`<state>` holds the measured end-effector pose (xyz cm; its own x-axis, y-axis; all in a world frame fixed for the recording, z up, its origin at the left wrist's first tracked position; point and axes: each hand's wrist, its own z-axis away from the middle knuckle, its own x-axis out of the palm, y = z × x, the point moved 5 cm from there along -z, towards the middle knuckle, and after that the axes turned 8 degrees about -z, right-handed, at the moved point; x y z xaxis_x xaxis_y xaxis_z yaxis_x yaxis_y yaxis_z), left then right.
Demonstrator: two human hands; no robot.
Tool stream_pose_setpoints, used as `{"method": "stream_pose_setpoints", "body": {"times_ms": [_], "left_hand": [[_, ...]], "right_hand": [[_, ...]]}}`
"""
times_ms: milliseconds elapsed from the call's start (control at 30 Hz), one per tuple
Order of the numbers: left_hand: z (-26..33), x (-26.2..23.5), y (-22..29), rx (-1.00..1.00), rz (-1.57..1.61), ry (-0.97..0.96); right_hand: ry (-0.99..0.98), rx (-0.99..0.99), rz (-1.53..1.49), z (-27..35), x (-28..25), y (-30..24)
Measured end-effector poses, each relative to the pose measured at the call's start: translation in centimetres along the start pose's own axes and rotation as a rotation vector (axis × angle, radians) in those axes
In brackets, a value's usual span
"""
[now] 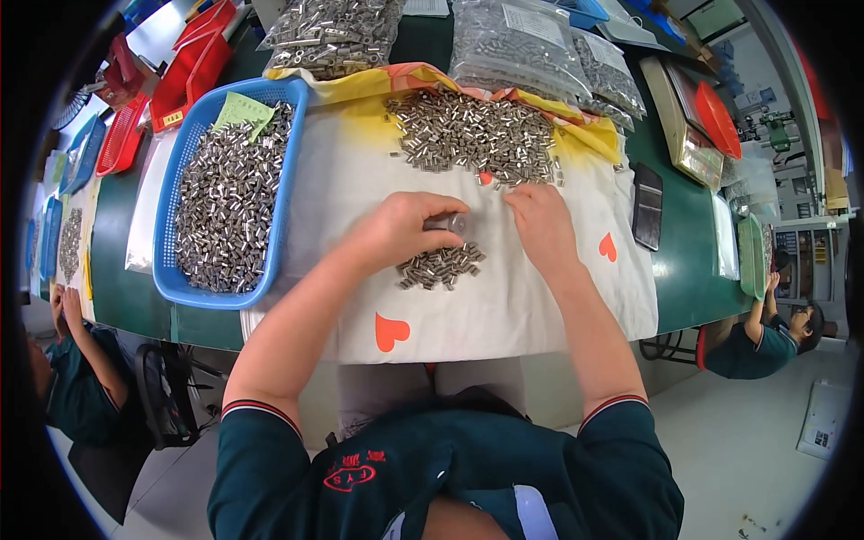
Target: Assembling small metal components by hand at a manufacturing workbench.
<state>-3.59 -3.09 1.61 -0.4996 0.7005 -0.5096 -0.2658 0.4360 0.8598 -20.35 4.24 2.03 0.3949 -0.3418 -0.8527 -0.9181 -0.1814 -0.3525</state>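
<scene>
My left hand (pixel 400 227) is curled with thumb and fingers around a round grey metal piece (pixel 457 222), whose exact kind I cannot make out. Just below it lies a small pile of short metal sleeves (pixel 441 266) on the white cloth (pixel 346 189). My right hand (pixel 544 221) has its fingertips pressed together at the near right edge of a larger heap of metal sleeves (pixel 472 135). What those fingertips hold, if anything, is hidden. The cloth has red hearts and a yellow border.
To the left stands a blue basket (pixel 286 193) full of small metal parts with a green slip. Bags of metal parts (pixel 517 45) line the back. A dark phone-like object (pixel 647 207) lies at right. Co-workers sit at both sides, and red bins (pixel 184 81) stand far left.
</scene>
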Motion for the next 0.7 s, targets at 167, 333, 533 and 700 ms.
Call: {"method": "stream_pose_setpoints", "body": {"times_ms": [167, 333, 533, 700], "left_hand": [[1.3, 0.7, 0.7, 0.081, -0.037, -0.032], [1.2, 0.9, 0.8, -0.017, -0.013, -0.075], [0.5, 1.2, -1.6, -0.220, 0.539, 0.024], [0.7, 1.0, -2.0, -0.189, 0.508, 0.007]], "right_hand": [[-0.052, -0.005, 0.009, 0.7, -0.3, -0.2], [-0.032, 0.040, -0.055, 0.1, -0.8, -0.5], [-0.061, 0.383, -1.064, -2.7, 0.2, -2.5], [-0.137, 0.451, -1.109, -1.8, 2.0, -3.5]]}}
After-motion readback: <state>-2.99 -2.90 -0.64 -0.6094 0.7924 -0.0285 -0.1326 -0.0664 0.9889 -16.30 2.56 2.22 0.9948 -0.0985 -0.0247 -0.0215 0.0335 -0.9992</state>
